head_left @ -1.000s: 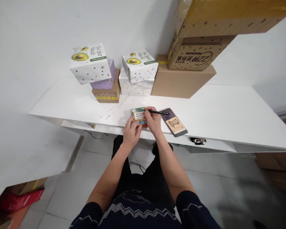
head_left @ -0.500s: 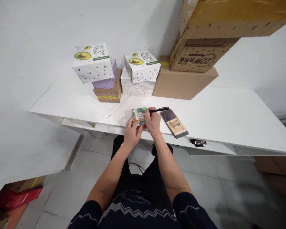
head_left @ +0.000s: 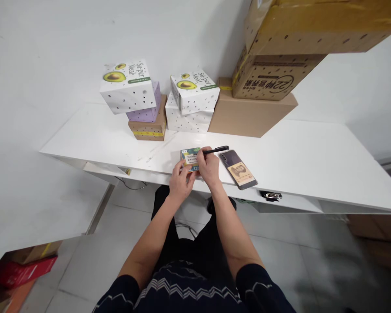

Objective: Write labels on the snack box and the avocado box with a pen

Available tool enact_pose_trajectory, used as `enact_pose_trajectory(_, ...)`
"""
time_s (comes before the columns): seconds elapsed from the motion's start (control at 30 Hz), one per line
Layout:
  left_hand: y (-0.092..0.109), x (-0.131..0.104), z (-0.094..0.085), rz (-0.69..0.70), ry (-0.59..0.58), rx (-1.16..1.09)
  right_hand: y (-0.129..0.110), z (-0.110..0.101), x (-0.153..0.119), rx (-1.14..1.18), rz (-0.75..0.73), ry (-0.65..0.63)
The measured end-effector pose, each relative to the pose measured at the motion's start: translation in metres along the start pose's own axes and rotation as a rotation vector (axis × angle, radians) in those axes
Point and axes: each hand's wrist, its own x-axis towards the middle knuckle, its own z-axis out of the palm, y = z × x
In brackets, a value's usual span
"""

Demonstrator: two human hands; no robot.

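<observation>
Below, the right hand point(head_left: 209, 167) pinches a black pen point(head_left: 217, 150); the left hand point(head_left: 181, 182) grips a small box point(head_left: 190, 158). Green, blue and white mark its lettered top.

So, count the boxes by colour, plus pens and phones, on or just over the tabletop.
White boxes: 3
Brown boxes: 4
Purple box: 1
Small multicoloured box: 1
Black pen: 1
Phone: 1
Total: 11
</observation>
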Motion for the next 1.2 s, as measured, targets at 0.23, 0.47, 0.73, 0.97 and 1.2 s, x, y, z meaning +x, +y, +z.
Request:
enact_pose_trajectory(0.23,0.001,0.001,-0.001,0.017,0.029,-0.008,0.009,-0.002,0.003,0.331,0.166,0.204)
enact_pose_trajectory(0.47,0.002,0.001,-0.002,0.031,0.046,-0.024,0.038,-0.039,0.01,-0.206,0.306,-0.034)
enact_pose_trajectory(0.73,0.002,0.001,-0.002,0.022,0.031,0.008,0.048,-0.031,0.002,-0.668,0.252,-0.34)
enact_pose_trajectory(0.97,0.001,0.001,-0.002,0.015,0.03,0.005,0.065,-0.07,-0.016,-0.874,0.22,0.007)
enact_pose_trajectory(1.2,0.0,0.0,0.001,0.017,0.068,0.002,0.097,-0.098,-0.026,-0.911,0.255,-0.064)
